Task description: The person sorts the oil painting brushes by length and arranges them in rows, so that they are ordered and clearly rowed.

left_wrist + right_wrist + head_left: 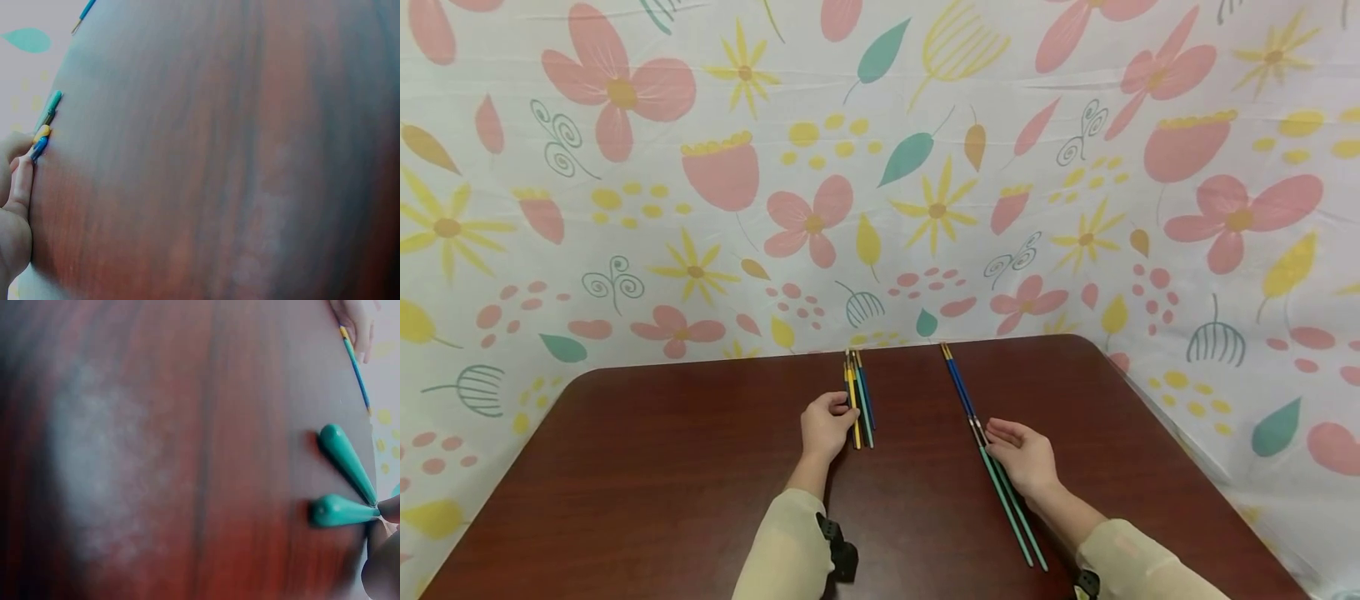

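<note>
Near the far edge of the table, my left hand (pixel 826 427) pinches at a small bundle of paintbrushes with thumb and fingers. A yellow paintbrush (pixel 853 400) lies closest to the thumb, with a teal paintbrush (pixel 864 404) and a blue paintbrush (pixel 868 396) alongside. Farther right, my right hand (pixel 1026 460) holds two green paintbrushes (pixel 1004 493) near their bristle ends; their handles point toward me. In the right wrist view the rounded green handle ends (pixel 340 511) spread apart from the fingers. Beyond them lie blue paintbrushes (pixel 961 383), tips at the far edge.
The brown wooden table (pixel 662 467) has rounded far corners. Behind it and on the right hangs a white cloth (pixel 880 283) printed with flowers and leaves. A black wrist device (pixel 838 550) sits on the left sleeve.
</note>
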### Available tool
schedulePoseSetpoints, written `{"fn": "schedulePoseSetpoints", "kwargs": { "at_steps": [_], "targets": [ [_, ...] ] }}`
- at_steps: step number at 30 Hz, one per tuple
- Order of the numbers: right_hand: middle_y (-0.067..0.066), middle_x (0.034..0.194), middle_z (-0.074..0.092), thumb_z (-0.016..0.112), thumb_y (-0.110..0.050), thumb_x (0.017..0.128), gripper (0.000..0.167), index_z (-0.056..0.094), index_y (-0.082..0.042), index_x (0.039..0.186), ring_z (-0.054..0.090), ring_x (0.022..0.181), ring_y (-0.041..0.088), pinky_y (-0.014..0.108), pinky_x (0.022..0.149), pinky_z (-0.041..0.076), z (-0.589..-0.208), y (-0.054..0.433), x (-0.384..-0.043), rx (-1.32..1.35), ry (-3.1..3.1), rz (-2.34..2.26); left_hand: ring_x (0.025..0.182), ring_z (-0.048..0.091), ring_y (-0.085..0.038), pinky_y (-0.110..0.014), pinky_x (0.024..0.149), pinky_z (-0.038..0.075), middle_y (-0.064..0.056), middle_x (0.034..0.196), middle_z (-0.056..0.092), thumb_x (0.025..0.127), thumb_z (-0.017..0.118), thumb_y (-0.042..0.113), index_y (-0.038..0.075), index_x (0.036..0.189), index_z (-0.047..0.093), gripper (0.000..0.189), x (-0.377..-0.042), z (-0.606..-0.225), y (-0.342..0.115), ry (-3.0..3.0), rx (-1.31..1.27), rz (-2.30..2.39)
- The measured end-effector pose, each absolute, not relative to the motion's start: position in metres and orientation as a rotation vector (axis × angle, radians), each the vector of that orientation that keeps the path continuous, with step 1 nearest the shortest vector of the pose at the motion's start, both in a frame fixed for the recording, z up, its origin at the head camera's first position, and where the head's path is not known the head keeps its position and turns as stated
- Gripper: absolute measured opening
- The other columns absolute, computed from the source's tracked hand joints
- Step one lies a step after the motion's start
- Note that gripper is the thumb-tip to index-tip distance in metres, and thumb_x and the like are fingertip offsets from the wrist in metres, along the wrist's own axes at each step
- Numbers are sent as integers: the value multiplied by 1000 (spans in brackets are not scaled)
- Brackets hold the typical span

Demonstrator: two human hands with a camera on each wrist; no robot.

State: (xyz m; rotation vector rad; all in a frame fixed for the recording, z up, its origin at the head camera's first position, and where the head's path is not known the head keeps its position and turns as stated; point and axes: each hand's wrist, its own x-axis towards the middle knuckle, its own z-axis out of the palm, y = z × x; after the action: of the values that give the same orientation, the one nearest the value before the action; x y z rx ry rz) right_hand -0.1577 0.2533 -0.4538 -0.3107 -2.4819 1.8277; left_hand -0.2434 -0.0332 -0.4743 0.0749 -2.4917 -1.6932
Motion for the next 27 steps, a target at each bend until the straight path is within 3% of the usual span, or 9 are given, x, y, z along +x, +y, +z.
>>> {"fn": "schedulePoseSetpoints", "kwargs": {
  "at_steps": [19,27],
  "targets": [
    [27,133,51,57,0,91,44,48,5,134,53,123,33,23,85,54,-452,250,-159,-342,-2475,1808,98,65,-27,-36,74,57,-14,103,68,84,71,12,4,115,66,33,-244,-474,-33,-2506,92,-1679],
    [26,137,48,52,-10,96,42,46,4,136,64,107,12,24,86,54,-443,253,-165,-504,-2333,1982,97,65,-26,-36,73,57,-13,103,69,83,72,12,4,115,67,33,-246,-473,-34,-2511,86,-1671]
  ]
}}
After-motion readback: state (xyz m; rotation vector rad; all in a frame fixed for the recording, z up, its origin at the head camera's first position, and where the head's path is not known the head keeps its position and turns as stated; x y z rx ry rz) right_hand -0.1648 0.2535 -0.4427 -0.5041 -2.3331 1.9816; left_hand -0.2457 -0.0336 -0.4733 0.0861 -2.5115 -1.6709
